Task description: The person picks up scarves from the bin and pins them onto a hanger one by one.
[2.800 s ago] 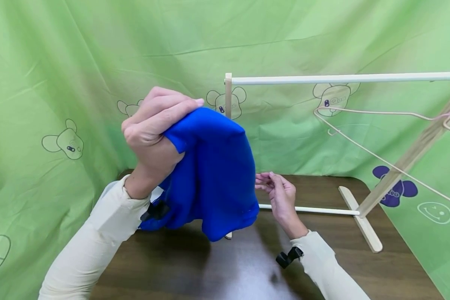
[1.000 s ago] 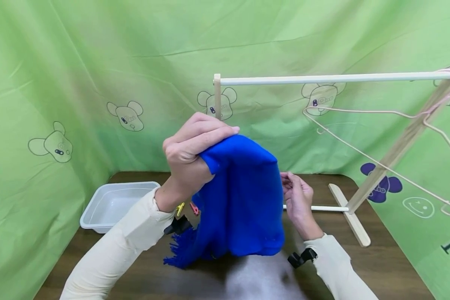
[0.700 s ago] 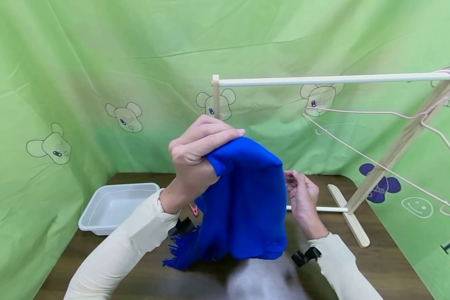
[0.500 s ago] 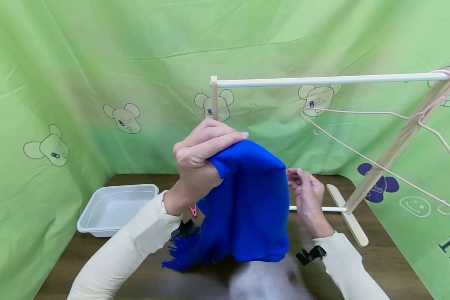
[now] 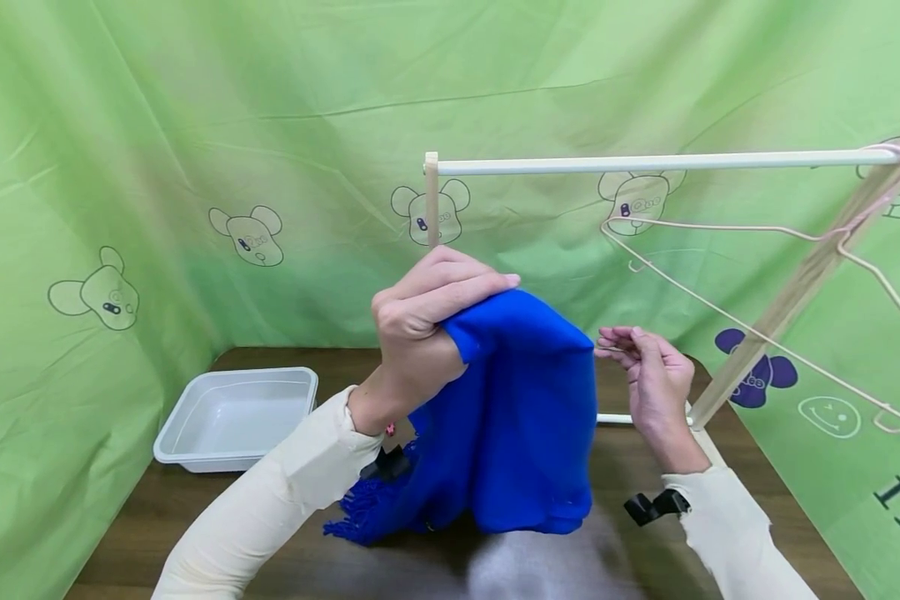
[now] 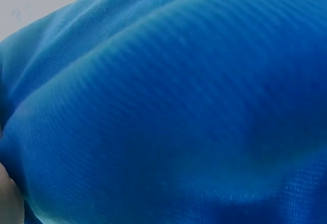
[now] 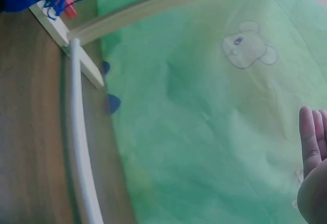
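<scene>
blue scarf held up at the drying rack

at the far left, a white plastic tub (image 5: 236,417) is sitting on the brown table (image 5: 270,550), beside the green backdrop (image 5: 195,100) with its printed mice. moving right, the left hand (image 5: 427,312) is raised in front of the rack, its fingers curled over and gripping a bunched fold of the blue scarf (image 5: 517,417). the cloth is hanging down from that grip, and its fringed end is trailing onto the table below the left sleeve. the left wrist view is showing only blue weave (image 6: 168,106) filling the frame.

just right of the scarf, the right hand (image 5: 652,375) is hovering apart from the cloth, fingers loosely extended toward its edge and holding nothing. behind both hands the wooden rack's top bar (image 5: 660,160) is running off to the right, bare, with a wire hanger (image 5: 720,250) dangling near its far end and the lower rail (image 7: 82,147) lying close to the table.

this is looking like the lifting step before draping: the scarf is up but not yet over the bar. the next move probably calls for the right hand to be taking the free edge, spreading the cloth, and both hands raising it higher than the bar.
</scene>
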Tool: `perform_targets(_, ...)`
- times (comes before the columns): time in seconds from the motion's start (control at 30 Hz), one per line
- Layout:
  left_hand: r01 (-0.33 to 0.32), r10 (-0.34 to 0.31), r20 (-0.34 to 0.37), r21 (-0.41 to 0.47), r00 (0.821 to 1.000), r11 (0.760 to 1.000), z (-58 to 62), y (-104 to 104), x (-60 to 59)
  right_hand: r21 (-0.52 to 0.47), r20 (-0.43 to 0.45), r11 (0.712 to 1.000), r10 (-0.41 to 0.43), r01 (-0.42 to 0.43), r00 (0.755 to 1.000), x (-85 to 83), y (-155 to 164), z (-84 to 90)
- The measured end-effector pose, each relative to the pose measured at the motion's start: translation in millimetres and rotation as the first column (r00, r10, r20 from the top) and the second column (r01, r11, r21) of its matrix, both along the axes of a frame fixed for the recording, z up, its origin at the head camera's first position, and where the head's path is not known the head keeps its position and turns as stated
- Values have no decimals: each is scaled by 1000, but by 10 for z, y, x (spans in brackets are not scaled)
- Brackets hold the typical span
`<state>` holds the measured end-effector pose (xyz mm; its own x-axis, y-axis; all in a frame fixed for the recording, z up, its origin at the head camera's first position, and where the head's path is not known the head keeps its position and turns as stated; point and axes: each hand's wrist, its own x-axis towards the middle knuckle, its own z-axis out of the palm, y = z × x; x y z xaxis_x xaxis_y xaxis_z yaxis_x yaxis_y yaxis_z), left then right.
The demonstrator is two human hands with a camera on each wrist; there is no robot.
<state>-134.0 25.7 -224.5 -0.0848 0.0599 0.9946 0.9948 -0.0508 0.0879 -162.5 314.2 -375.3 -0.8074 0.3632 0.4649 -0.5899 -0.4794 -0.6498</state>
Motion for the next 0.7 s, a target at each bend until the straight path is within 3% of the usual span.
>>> perform_targets(0.4,11,-12,35,11,999,1000,-63,73,47,-11,-110,999,-44,43,993,74,220,291)
perform_targets(0.7,36,-35,40,-9,999,999,-76,169,67,-59,-162,989,-142,135,977,103,353,508)
